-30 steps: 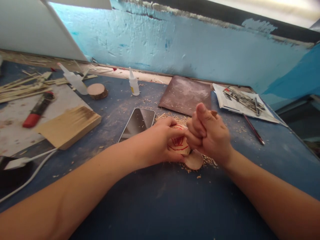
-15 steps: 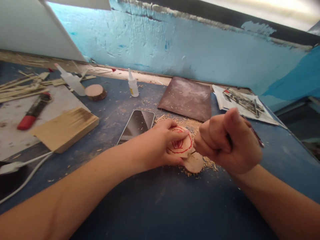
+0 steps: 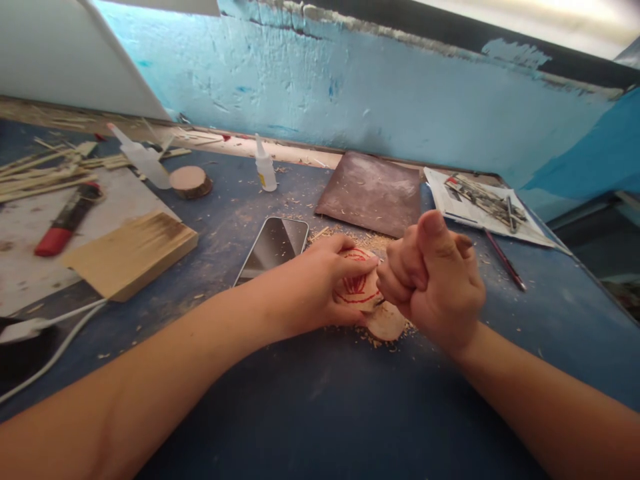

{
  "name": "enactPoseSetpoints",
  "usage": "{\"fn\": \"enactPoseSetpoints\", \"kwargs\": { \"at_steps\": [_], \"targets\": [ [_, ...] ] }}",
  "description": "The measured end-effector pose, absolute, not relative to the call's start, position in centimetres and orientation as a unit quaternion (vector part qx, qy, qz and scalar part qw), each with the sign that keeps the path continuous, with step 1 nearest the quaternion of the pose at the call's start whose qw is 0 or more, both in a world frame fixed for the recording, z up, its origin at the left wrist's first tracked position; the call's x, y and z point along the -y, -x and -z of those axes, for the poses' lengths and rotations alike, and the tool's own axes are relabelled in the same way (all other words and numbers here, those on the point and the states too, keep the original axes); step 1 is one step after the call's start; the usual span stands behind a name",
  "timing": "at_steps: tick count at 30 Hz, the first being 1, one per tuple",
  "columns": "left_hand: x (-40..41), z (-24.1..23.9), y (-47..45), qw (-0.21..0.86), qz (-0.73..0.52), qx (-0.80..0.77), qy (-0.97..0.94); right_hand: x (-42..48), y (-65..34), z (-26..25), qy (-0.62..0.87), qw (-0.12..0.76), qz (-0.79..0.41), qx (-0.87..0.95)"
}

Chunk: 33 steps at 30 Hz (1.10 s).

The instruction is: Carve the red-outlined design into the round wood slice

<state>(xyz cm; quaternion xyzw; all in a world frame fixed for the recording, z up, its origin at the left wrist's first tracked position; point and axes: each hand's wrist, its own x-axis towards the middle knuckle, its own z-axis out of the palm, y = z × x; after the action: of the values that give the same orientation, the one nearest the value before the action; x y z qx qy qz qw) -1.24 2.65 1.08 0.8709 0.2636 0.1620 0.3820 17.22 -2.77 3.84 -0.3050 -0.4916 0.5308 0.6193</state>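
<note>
My left hand grips a pale round wood slice with red lines drawn on its face, thumb on top and fingers along the side. To the right, my right hand is closed in a fist, thumb up, around a thin carving tool whose dark tip shows at the slice's lower right edge. Its handle is hidden by the fingers. Under the held piece, a second wood slice lies flat on the blue table among wood shavings.
A phone lies left of the shavings, with a wood block farther left. Behind are a small glue bottle, another wood slice and a brown sheet. A pen and metal tools on paper are at right.
My right fist has shifted left and turned more upright, closer to the wood slice, uncovering the pen behind it. The left hand keeps its hold almost unmoved.
</note>
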Motion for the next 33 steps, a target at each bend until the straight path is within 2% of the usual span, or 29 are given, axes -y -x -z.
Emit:
{"fn": "enactPoseSetpoints", "kwargs": {
  "at_steps": [8,14,18,23,33],
  "targets": [
    [-2.5,-1.3,1.1,0.396,-0.159,-0.271,-0.863,2.3,-17.9,-3.6,0.202,0.541,-0.568,0.586],
    [-2.6,-1.3,1.2,0.387,-0.156,-0.272,-0.867,2.6,-17.8,-3.3,0.248,0.591,-0.572,0.511],
    [-2.6,-1.4,1.2,0.407,-0.152,-0.270,-0.859,2.9,-17.8,-3.1,0.225,0.604,-0.530,0.552],
    [-2.7,-1.3,1.1,0.398,-0.153,-0.276,-0.861,1.8,-18.3,-2.4,0.193,0.549,-0.619,0.527],
    [-2.9,-0.5,1.1,0.398,-0.167,-0.269,-0.861,1.6,-19.5,-2.3,0.180,0.491,-0.645,0.557]
  ]
}}
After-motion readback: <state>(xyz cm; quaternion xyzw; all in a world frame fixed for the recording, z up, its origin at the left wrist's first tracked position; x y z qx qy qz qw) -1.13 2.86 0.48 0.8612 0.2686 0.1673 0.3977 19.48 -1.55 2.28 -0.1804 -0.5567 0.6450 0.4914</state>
